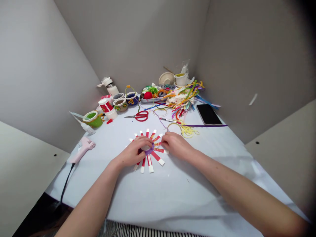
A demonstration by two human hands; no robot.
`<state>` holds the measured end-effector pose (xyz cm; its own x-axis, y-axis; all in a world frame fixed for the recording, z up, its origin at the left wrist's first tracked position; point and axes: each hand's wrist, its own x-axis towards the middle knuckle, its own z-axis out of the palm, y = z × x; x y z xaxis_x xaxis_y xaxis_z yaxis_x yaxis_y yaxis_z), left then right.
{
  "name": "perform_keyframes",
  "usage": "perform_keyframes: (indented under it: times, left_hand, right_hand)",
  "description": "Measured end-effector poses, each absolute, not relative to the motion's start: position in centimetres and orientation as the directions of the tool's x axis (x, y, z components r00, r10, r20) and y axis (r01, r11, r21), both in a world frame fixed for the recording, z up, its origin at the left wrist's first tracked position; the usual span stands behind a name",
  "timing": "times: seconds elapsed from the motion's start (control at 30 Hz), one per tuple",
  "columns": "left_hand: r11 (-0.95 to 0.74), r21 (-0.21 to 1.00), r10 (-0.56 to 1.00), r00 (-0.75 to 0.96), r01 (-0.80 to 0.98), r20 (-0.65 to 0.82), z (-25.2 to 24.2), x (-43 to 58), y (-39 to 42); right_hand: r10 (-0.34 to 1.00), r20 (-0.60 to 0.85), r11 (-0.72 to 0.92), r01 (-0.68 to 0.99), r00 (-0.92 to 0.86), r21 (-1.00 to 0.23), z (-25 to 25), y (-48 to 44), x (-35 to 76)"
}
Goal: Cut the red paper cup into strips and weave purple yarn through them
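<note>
A paper cup (156, 157) cut into red and white strips lies splayed flat like a sun on the table. Purple yarn (149, 152) circles its round base. My left hand (134, 150) curls over the left side of the cup, thumb and fingers gripping near the base. At the right-hand strips, my right hand (175, 144) is closed in a pinch; what lies between its fingertips is hidden. Just beyond that hand is a round hoop (174, 124) beside a loose tangle of yellow yarn (189, 131).
Red-handled scissors (141, 116), a pen (170, 120) and a phone (208, 114) lie farther back. A pink glue gun (84, 149) with a black cord rests left. Small decorated baskets (120, 104), stacked paper cups (106, 107), a bottle (111, 87) and heaped colourful yarn (184, 97) line the back.
</note>
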<state>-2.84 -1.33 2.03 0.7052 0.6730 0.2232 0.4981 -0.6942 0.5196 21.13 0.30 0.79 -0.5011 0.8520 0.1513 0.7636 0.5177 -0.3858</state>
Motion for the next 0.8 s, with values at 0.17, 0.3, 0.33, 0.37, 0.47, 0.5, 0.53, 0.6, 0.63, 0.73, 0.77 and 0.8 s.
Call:
perform_keyframes:
  times: [0.17,0.3,0.33,0.37,0.47,0.5,0.53,0.6,0.63,0.73,0.77,0.8]
  left_hand:
    - [-0.700,0.527,0.664,0.712,0.482,0.231,2.0,-2.7,-1.4]
    - [-0.691,0.528,0.681,0.691,0.495,0.243,1.8,-2.7,-1.5]
    - [-0.679,0.523,0.698,0.673,0.515,0.245,1.7,-2.7,-1.5]
    - [-0.667,0.516,0.717,0.652,0.538,0.246,1.6,-2.7,-1.6]
    - [-0.615,0.518,0.774,0.581,0.594,0.251,1.4,-2.6,-1.7]
    - [-0.600,0.529,0.787,0.563,0.600,0.255,1.3,-2.6,-1.8]
    - [-0.590,0.540,0.795,0.549,0.600,0.258,1.3,-2.7,-1.8]
    - [-0.582,0.544,0.802,0.536,0.604,0.263,1.1,-2.7,-1.7]
    - [-0.584,0.535,0.802,0.536,0.611,0.263,1.1,-2.8,-1.7]
    - [-0.582,0.500,0.806,0.535,0.641,0.253,1.0,-2.8,-1.6]
    - [-0.580,0.493,0.808,0.534,0.648,0.249,1.0,-2.8,-1.5]
    - [-0.578,0.489,0.810,0.533,0.653,0.245,1.0,-2.7,-1.5]
  right_hand:
    - [0.878,0.182,0.478,0.786,-0.443,-0.392,0.0,1.0,20.5]
    - [0.868,0.205,0.495,0.750,-0.453,-0.438,-0.3,0.7,20.9]
    - [0.865,0.209,0.499,0.741,-0.456,-0.450,-0.4,0.7,21.0]
    - [0.864,0.213,0.501,0.733,-0.457,-0.459,-0.4,0.7,21.1]
    - [0.862,0.229,0.504,0.720,-0.452,-0.477,-0.6,0.7,21.3]
    - [0.862,0.235,0.505,0.716,-0.449,-0.482,-0.6,0.7,21.3]
    - [0.861,0.242,0.507,0.711,-0.448,-0.488,-0.7,0.8,21.4]
    - [0.856,0.253,0.515,0.696,-0.451,-0.501,-0.7,0.7,21.4]
    - [0.853,0.257,0.519,0.689,-0.455,-0.505,-0.7,0.7,21.5]
    - [0.846,0.262,0.529,0.677,-0.464,-0.511,-0.7,0.7,21.5]
    - [0.845,0.264,0.531,0.674,-0.465,-0.513,-0.7,0.7,21.6]
    - [0.843,0.266,0.534,0.670,-0.467,-0.515,-0.8,0.7,21.6]
